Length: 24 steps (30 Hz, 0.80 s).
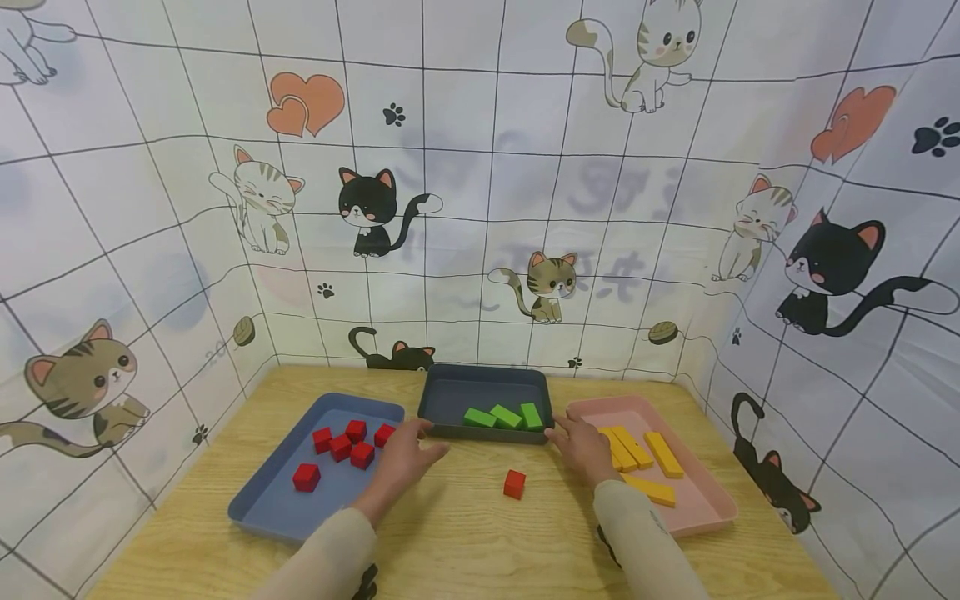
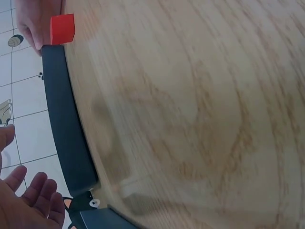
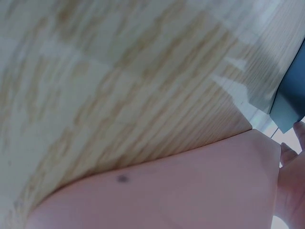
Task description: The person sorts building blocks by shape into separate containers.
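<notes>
My left hand (image 1: 405, 460) hovers by the right rim of the blue tray (image 1: 258, 492), near the dark tray's left front corner. Its fingers are apart and loosely bent, with nothing in them. Close to the right front corner of the dark tray (image 1: 480, 382) is my right hand (image 1: 587, 450); its fingertips meet or nearly meet that corner, I cannot tell which. A lone red cube (image 1: 514, 484) lies on the table between both hands. Several green blocks (image 1: 506, 416) lie in the dark tray, and several red cubes (image 1: 341, 447) in the blue one.
At the right, the pink tray (image 1: 708, 512) holds several long yellow blocks (image 1: 663, 454), partly covered by my right arm. All three trays stand on a wooden table (image 1: 465, 550). A cat-print cloth (image 1: 465, 200) hangs behind the table and along both sides.
</notes>
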### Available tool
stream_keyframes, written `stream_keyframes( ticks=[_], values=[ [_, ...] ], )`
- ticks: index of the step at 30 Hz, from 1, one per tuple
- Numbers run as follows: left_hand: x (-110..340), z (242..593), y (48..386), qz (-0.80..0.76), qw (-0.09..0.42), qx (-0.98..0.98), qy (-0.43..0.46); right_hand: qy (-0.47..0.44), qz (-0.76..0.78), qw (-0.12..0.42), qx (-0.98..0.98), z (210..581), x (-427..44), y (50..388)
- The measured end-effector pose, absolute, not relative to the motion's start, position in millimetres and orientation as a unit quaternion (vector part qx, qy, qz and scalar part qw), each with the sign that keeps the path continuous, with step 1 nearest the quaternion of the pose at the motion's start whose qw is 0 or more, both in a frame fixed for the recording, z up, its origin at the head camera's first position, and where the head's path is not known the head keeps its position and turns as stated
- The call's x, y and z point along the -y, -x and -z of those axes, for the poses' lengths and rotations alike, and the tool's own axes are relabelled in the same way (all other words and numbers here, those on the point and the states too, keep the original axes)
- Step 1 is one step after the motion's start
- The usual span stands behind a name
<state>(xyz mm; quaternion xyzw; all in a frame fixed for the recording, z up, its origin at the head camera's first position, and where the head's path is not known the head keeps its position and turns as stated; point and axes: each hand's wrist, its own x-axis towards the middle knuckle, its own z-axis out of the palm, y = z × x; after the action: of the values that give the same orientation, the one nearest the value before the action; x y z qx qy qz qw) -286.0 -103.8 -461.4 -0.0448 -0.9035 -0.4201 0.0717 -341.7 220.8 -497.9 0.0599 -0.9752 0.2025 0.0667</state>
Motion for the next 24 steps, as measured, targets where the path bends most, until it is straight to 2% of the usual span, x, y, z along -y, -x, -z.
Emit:
stream_keyframes(
  ticks=[24],
  values=[
    [64.5, 479.4, 289.6, 0.435, -0.011, 0.888, 0.147, -0.048, -0.211, 0.057, 0.975, 496.5, -219.7, 342.6]
  ],
)
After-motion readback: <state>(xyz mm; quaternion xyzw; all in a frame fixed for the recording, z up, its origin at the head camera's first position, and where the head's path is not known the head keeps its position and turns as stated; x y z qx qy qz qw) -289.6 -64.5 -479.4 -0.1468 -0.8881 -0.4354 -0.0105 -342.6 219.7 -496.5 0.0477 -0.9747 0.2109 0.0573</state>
